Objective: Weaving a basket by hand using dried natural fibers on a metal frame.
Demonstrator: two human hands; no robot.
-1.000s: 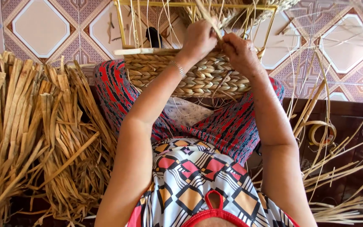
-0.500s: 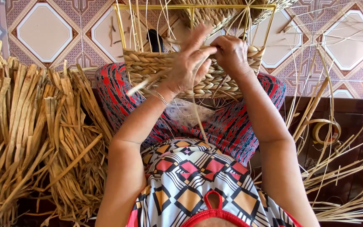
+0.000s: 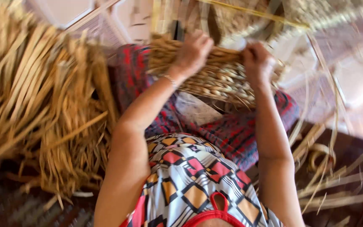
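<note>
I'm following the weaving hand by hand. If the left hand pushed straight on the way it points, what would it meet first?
The left hand already rests on the woven basket, so it would likely press into its rim; the blur hides the depth beyond.

Straw pile (image 3: 43, 109) crowds left; loose strips (image 3: 332, 185) clutter right; lap between open.

left hand (image 3: 194, 52): I close it over the top edge of the basket (image 3: 215, 80), knuckles up.
right hand (image 3: 257, 63): I grip the basket's rim further right, fist curled.
basket: woven, half made, resting on my lap against the red skirt (image 3: 240, 134).
straw (image 3: 34, 105): heaped on my left.
picture: blurred, so I cannot tell which strands I pinch.
</note>
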